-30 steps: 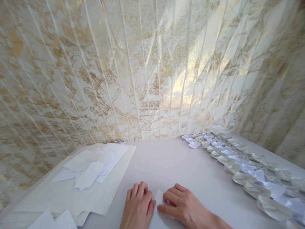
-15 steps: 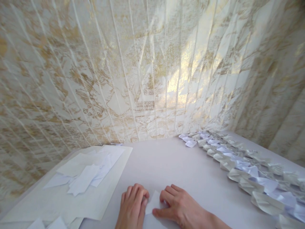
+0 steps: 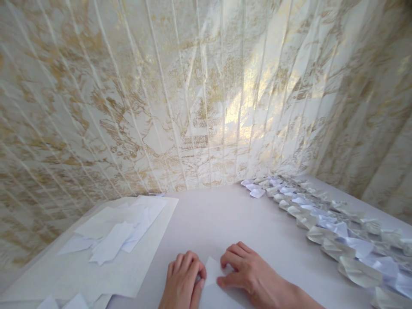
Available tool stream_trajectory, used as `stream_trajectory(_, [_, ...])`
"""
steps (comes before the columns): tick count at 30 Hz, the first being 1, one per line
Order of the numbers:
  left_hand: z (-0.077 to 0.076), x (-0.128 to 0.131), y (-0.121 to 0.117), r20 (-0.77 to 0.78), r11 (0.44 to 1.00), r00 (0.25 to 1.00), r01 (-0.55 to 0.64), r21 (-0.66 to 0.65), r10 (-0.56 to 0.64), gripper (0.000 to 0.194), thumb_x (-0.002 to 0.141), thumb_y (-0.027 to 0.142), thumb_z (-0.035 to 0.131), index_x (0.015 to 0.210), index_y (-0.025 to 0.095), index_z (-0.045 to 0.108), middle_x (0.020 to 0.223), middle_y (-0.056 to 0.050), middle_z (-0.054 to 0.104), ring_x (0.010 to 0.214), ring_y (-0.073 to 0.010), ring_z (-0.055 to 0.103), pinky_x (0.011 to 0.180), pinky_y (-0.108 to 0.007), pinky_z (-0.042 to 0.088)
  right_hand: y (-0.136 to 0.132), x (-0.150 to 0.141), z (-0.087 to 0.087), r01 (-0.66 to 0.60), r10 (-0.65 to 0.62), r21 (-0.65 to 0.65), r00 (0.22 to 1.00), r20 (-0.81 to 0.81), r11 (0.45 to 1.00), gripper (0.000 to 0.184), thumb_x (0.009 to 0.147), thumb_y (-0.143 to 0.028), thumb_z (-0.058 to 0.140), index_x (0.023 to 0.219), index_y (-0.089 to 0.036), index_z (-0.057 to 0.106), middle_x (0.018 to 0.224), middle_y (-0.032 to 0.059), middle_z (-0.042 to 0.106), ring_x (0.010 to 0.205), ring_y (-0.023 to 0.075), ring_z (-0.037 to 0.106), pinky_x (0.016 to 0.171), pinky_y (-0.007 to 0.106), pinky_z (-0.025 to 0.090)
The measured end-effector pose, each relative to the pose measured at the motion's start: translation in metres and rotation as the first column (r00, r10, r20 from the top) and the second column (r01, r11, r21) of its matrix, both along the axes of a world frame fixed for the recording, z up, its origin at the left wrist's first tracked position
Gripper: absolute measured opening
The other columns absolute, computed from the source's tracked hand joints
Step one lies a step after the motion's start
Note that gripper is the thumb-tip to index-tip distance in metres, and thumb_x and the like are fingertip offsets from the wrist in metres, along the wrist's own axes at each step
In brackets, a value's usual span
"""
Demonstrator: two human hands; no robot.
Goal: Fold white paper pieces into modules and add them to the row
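A white sheet of paper (image 3: 215, 286) lies on the white table (image 3: 225, 219) at the bottom middle, partly cut off by the frame edge. My left hand (image 3: 183, 281) rests on its left side with the fingers curled and pressed down onto the paper. My right hand (image 3: 247, 274) lies on its right side, fingers bent and thumb stretched along the paper, pinning it flat. Only the paper's top corner shows between the two hands.
A loose pile of white paper sheets (image 3: 112, 234) lies on a larger cream sheet (image 3: 96, 274) at the left. Several folded white and silvery paper pieces (image 3: 334, 234) run in rows along the right side. A gold-patterned curtain (image 3: 193, 94) hangs behind the table.
Both hands have shifted slightly on the paper and my right thumb slid a little to the right. The view has swung a little; the paper stays flat on the table.
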State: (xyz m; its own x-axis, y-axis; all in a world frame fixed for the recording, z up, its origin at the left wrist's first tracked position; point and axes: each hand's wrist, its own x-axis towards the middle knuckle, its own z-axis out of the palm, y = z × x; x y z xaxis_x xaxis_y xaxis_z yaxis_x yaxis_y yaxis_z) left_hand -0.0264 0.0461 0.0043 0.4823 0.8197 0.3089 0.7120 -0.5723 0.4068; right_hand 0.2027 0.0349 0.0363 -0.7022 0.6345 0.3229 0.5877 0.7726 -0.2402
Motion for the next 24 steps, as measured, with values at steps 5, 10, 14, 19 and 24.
stream_trajectory(5, [0.001, -0.001, 0.0, 0.029, 1.0, 0.999, 0.022, -0.014, -0.021, 0.011, 0.088, 0.021, 0.045, 0.082, 0.023, 0.054, 0.09, -0.002, 0.06, 0.085, -0.0217, 0.054, 0.075, -0.036, 0.036, -0.007, 0.019, 0.005, 0.076, -0.076, -0.038, 0.997, -0.007, 0.996, 0.024, 0.096, -0.011, 0.048, 0.089, -0.025, 0.067, 0.098, 0.0019, 0.066, 0.09, 0.0178, 0.053, 0.081, 0.034, 0.038])
stream_trajectory(10, [0.003, -0.003, 0.003, 0.045, 0.999, 0.999, 0.017, -0.029, -0.016, 0.011, 0.081, 0.027, 0.064, 0.084, 0.024, 0.055, 0.089, -0.001, 0.061, 0.084, -0.022, 0.054, 0.076, -0.035, 0.039, -0.014, 0.023, 0.011, 0.125, -0.127, -0.037, 0.988, -0.087, 0.992, 0.029, 0.09, -0.004, 0.043, 0.083, -0.023, 0.065, 0.101, 0.0043, 0.065, 0.089, 0.0192, 0.055, 0.077, 0.033, 0.041])
stream_trajectory(14, [0.01, -0.005, 0.006, -0.047, 0.997, 0.997, 0.061, -0.038, -0.063, 0.01, 0.082, 0.017, 0.064, 0.087, 0.024, 0.059, 0.09, 0.001, 0.064, 0.087, -0.021, 0.056, 0.077, -0.032, 0.043, -0.013, 0.007, 0.004, 0.179, -0.188, -0.076, 0.972, -0.143, 0.981, 0.035, 0.078, 0.001, 0.046, 0.102, -0.022, 0.059, 0.107, 0.0058, 0.063, 0.095, 0.0201, 0.056, 0.083, 0.031, 0.044])
stream_trajectory(19, [0.016, -0.005, 0.006, -0.061, 0.997, 0.996, 0.062, -0.045, -0.065, 0.008, 0.083, 0.018, 0.066, 0.086, 0.023, 0.06, 0.09, 0.001, 0.064, 0.088, -0.0202, 0.058, 0.076, -0.03, 0.046, -0.006, -0.024, -0.02, 0.181, -0.183, -0.037, 0.979, -0.084, 0.983, 0.023, 0.078, -0.013, 0.064, 0.098, -0.022, 0.057, 0.102, 0.0039, 0.065, 0.089, 0.0218, 0.057, 0.08, 0.032, 0.045])
stream_trajectory(24, [0.012, -0.008, 0.006, 0.059, 0.996, 0.996, 0.073, -0.045, -0.071, 0.005, 0.085, 0.022, 0.065, 0.084, 0.023, 0.06, 0.087, 0.0, 0.064, 0.086, -0.019, 0.06, 0.077, -0.028, 0.047, 0.0, -0.036, -0.028, 0.238, -0.238, -0.001, 0.969, -0.074, 0.971, 0.023, 0.077, -0.012, 0.07, 0.093, -0.022, 0.057, 0.101, 0.0025, 0.066, 0.084, 0.0203, 0.058, 0.076, 0.03, 0.046])
